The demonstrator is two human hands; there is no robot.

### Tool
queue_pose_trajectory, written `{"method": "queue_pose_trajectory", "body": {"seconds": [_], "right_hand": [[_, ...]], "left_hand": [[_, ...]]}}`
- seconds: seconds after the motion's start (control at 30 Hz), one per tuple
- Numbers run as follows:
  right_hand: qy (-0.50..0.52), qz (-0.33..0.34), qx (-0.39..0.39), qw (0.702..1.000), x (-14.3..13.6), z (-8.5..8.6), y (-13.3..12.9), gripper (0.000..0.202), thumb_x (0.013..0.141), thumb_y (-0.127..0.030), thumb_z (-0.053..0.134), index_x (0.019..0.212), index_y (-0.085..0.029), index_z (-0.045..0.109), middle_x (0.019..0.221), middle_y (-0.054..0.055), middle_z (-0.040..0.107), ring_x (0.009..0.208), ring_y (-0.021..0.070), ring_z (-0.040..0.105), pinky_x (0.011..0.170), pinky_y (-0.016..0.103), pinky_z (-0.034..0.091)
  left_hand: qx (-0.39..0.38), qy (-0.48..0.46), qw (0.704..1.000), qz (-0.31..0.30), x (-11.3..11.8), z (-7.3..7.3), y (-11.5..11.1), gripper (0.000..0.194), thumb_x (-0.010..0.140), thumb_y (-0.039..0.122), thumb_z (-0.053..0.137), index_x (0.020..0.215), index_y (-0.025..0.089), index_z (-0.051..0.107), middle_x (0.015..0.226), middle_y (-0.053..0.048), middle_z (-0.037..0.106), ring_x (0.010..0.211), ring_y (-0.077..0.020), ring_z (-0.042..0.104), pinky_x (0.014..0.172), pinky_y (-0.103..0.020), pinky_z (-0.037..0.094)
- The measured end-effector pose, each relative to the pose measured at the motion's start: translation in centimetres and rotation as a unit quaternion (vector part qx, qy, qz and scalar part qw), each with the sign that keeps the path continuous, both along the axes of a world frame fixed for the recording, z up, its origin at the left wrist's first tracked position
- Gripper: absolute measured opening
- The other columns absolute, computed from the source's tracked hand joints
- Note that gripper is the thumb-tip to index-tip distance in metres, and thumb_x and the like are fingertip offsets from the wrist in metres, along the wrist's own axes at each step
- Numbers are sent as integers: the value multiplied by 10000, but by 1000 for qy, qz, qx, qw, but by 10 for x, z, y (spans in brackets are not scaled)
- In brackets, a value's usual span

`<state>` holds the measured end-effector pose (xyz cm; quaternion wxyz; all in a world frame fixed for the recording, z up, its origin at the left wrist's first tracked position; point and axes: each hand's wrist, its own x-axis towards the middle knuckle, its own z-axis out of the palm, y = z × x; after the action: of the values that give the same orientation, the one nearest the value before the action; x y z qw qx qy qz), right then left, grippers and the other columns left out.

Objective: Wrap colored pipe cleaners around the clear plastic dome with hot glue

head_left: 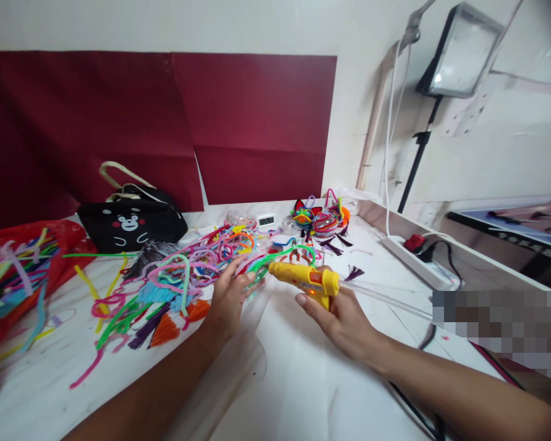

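Observation:
A yellow hot glue gun is in my right hand, which is wrapped round its handle. A long clear glue stick sticks out of its back, and a small orange light glows on its side. The nozzle points left, close to the fingers of my left hand. Those fingers are closed on a piece of green pipe cleaner; its exact shape is partly hidden by the fingers. Just behind and left of this hand lies a tangled heap of coloured pipe cleaners.
A black bag and a red plastic bag of pipe cleaners stand at the left. Finished-looking colourful ornaments and a small digital clock sit at the back. A power strip and lamp are on the right.

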<state>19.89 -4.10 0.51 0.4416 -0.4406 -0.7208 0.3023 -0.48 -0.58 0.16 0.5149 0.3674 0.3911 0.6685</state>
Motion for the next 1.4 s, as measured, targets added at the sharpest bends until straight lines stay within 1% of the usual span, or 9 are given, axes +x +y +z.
{"method": "queue_pose_trajectory", "body": {"seconds": [0.17,0.23,0.4,0.7,0.87,1.0,1.1,1.17,1.4], "right_hand": [[-9,7,-4,1000,1,-3,0,233,883,-411,559,870,-187,620,780,38,658,731,198,596,686,309,475],[-8,-5,-5,1000,0,-3,1,250,880,-423,557,856,-182,618,751,34,643,685,191,582,648,304,460],[3,-8,10,1000,0,-1,4,262,887,-415,542,943,-174,628,768,28,629,661,174,551,614,288,425],[-6,-32,11,999,0,2,5,266,871,-426,541,826,-169,594,706,20,586,613,156,510,567,275,385],[-4,-31,16,999,1,2,6,271,876,-431,533,828,-170,590,683,11,564,586,145,482,541,270,363],[-3,-25,12,1000,1,1,6,281,882,-434,532,876,-165,612,721,24,586,621,158,506,570,278,387],[0,-14,17,1000,0,1,5,280,885,-418,539,967,-164,624,803,40,626,696,177,547,639,293,426],[2,-6,17,1000,0,1,4,271,888,-411,541,974,-168,625,822,42,638,713,181,561,657,296,437],[-14,2,-8,1000,0,-2,0,253,881,-421,560,921,-180,629,741,28,645,647,175,565,602,288,442]], "left_hand": [[3,5,1000,-3,0,1,0,558,653,230,742,1188,176,592,912,-32,698,953,-240,665,889,-418,552],[4,2,1000,5,0,1,0,540,657,225,740,1176,172,597,948,-36,696,959,-239,662,890,-424,555],[14,6,1000,3,0,0,0,521,677,212,716,1180,164,589,1022,-52,695,1036,-262,646,925,-463,542],[19,4,1000,-8,-2,0,1,520,667,216,711,1169,161,585,989,-60,703,1080,-282,629,941,-491,532],[16,-3,1000,-14,-1,0,0,525,662,208,713,1167,165,577,1044,-67,702,1099,-282,621,957,-496,522],[12,-5,1000,-8,0,1,0,527,659,216,712,1167,169,579,1029,-63,707,1085,-279,629,951,-492,527],[7,-6,1000,-1,0,0,0,535,659,213,718,1174,171,579,984,-51,711,1024,-262,653,932,-482,539],[6,-6,1000,0,0,0,0,536,659,210,726,1174,169,584,961,-44,711,983,-248,663,917,-469,548],[8,-2,1000,-17,1,0,0,533,651,222,745,1164,167,610,981,-51,706,968,-246,661,907,-436,549]]}}
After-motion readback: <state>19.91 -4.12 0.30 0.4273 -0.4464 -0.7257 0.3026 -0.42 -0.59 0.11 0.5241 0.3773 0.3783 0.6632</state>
